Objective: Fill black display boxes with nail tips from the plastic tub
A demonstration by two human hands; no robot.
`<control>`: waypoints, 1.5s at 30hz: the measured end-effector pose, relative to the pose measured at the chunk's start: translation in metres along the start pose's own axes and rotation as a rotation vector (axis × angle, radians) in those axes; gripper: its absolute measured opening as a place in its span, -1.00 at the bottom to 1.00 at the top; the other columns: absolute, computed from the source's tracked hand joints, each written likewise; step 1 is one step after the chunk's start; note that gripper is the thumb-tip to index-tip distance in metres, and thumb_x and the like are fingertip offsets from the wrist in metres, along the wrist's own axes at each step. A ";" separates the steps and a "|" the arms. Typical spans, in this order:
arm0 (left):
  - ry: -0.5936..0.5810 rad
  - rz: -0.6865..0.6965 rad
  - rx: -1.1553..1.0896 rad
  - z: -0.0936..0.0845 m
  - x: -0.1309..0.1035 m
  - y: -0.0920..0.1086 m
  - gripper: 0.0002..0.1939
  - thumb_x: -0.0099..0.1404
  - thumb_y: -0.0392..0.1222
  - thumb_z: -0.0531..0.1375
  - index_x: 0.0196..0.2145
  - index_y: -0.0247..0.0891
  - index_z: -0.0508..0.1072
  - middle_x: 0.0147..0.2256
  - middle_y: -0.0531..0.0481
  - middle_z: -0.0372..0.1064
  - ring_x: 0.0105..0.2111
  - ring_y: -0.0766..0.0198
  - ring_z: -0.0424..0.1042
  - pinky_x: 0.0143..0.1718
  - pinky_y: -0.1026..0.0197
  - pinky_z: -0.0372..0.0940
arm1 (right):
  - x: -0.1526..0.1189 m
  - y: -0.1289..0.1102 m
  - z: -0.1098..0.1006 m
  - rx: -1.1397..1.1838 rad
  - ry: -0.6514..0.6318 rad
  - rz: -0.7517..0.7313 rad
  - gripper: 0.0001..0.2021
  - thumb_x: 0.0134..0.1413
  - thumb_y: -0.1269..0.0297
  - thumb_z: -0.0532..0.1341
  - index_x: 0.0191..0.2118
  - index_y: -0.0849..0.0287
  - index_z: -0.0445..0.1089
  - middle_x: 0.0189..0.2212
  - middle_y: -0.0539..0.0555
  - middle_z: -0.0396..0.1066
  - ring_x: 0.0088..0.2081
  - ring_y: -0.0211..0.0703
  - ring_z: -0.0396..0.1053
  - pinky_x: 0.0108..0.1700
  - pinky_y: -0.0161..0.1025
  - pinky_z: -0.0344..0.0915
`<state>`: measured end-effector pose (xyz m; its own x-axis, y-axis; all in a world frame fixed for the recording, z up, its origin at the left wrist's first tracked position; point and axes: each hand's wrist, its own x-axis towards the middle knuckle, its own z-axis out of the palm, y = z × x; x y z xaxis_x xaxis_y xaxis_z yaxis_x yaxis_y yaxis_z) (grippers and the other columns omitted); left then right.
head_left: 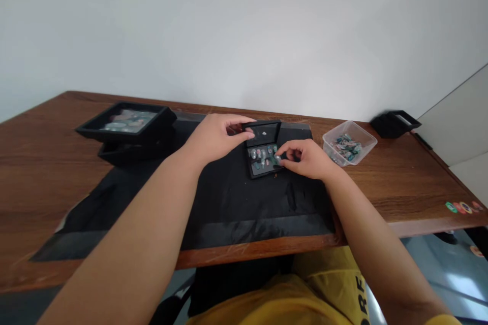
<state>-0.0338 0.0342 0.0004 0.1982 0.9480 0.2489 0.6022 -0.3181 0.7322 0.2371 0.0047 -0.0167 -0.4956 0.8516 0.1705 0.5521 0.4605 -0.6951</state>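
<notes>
A small black box (263,168) lies opened on the dark mat, its windowed lid (266,134) raised at the back. Small glossy teal, pink and silvery pieces (263,154), resembling press-on nails, sit in rows on its grey bed. My left hand (219,137) pinches the lid's left upper corner between thumb and fingers. At the box's right side, my right hand (301,156) has thumb and index finger closed around a shiny silvery piece (278,159). That piece is partly hidden by the fingertips; whether it is lifted off the bed, I cannot tell.
Black window-lidded boxes (127,121) are stacked at the left. A clear plastic tub (362,150) of loose teal and pink pieces (346,146) stands right of my right hand. Further right is another black case (395,124). The black mat (236,200) covers the wooden table (396,185) before me.
</notes>
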 end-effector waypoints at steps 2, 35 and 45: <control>0.005 -0.004 0.017 0.001 0.000 -0.001 -0.65 0.22 -0.03 0.37 -0.03 -0.01 0.71 -0.21 0.03 0.70 -0.21 0.10 0.63 -0.04 0.08 0.51 | 0.000 -0.002 0.003 -0.013 -0.021 0.019 -0.86 0.17 0.33 0.33 -0.15 0.16 0.60 -0.54 -0.11 0.33 -0.49 -0.31 0.17 -0.32 -0.29 0.11; -0.004 0.030 0.138 0.002 0.001 -0.006 -0.60 0.30 0.06 0.27 0.03 -0.07 0.66 -0.19 -0.01 0.65 -0.23 0.10 0.57 -0.09 0.06 0.42 | 0.008 -0.014 0.016 -0.139 -0.060 0.075 -0.79 0.23 0.40 0.37 -0.05 0.13 0.69 -0.52 -0.09 0.39 -0.47 -0.33 0.23 -0.30 -0.30 0.07; -0.011 0.010 0.157 0.001 0.000 -0.001 -0.61 0.30 0.03 0.28 0.03 -0.06 0.66 -0.18 0.00 0.65 -0.22 0.11 0.58 -0.08 0.06 0.42 | 0.007 -0.027 0.013 -0.278 -0.114 0.125 -0.76 0.27 0.34 0.35 -0.02 0.01 0.72 -0.37 0.00 0.62 -0.41 -0.24 0.38 -0.28 -0.26 0.13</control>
<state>-0.0335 0.0346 -0.0009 0.2124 0.9452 0.2480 0.7136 -0.3234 0.6214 0.2097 -0.0047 -0.0055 -0.4756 0.8796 0.0060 0.7674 0.4182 -0.4860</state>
